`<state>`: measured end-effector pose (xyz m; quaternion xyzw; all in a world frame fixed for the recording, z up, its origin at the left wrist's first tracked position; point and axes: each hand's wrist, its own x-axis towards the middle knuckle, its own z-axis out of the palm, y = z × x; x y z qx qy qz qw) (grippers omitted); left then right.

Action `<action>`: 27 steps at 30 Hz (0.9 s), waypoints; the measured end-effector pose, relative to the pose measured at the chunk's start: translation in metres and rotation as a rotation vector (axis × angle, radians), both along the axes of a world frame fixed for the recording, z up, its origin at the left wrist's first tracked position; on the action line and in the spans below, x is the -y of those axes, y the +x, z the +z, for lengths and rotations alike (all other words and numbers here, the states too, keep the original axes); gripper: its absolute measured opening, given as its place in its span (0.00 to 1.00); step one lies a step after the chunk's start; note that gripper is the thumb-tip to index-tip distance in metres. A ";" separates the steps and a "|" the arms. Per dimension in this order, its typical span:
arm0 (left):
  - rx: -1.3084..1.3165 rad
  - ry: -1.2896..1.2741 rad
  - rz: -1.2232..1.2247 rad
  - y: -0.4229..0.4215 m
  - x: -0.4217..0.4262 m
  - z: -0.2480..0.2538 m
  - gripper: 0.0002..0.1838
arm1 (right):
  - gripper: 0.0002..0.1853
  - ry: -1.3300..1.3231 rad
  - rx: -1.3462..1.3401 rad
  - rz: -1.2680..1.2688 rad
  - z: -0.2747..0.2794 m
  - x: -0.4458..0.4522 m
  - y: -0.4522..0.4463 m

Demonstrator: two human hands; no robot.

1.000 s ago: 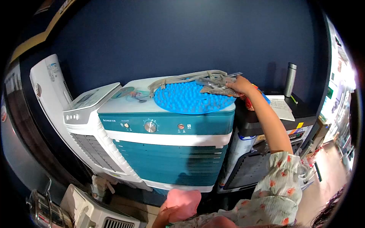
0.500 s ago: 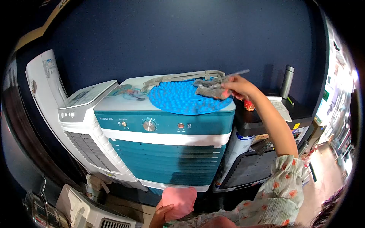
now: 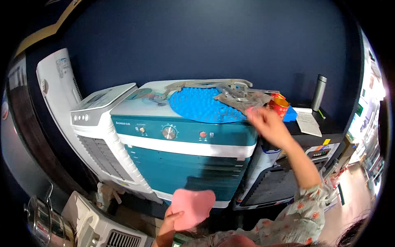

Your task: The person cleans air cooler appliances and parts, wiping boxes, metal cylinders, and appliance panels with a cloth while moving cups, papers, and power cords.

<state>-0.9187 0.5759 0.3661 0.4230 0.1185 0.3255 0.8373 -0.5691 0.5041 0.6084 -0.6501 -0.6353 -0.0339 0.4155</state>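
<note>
A pink flat item is gripped by my left hand at the bottom centre, with the thumb over its edge. My right hand is at the front right corner of the teal and white cooler, its fingers pinched around a small pink thing. Just behind those fingers a crumpled clear plastic bag lies over the right part of a round blue nubbed mat. A beige strap runs along the mat's back edge.
To the right, a black-topped unit holds a red cup, a written sheet and a steel flask. White appliances stand at the left, a beige crate at the lower left.
My right hand has come off the plastic bag, moving down and toward me. The bag now rests on the mat, and the red cup shows. My left hand has raised the pink item slightly.
</note>
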 end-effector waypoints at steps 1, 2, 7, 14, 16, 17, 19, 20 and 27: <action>0.009 0.028 -0.013 0.004 -0.003 0.011 0.35 | 0.12 -0.008 -0.052 0.097 -0.022 0.010 -0.008; 0.018 0.056 -0.026 0.009 -0.006 0.022 0.36 | 0.16 -0.231 -0.047 0.105 -0.037 0.022 -0.024; 0.021 0.149 -0.233 0.062 -0.006 0.084 0.36 | 0.41 -0.600 -0.918 0.652 -0.169 0.054 -0.065; -0.661 1.288 0.064 0.107 -0.009 0.158 0.07 | 0.32 -0.070 -1.686 0.300 -0.225 0.086 -0.081; -0.457 1.423 0.579 0.115 -0.050 0.184 0.14 | 0.31 -0.039 -1.568 0.220 -0.229 0.106 -0.055; -0.539 1.447 0.756 0.120 -0.073 0.211 0.14 | 0.31 -0.036 -1.475 0.179 -0.231 0.114 -0.043; -0.572 1.494 1.094 0.139 -0.134 0.254 0.12 | 0.29 0.105 -1.461 0.267 -0.215 0.130 -0.036; -0.553 1.610 1.116 0.149 -0.189 0.265 0.11 | 0.29 0.108 -1.513 0.167 -0.224 0.138 -0.028; -1.228 1.683 0.808 0.197 -0.314 0.301 0.27 | 0.31 0.061 -1.508 -0.063 -0.269 0.160 -0.005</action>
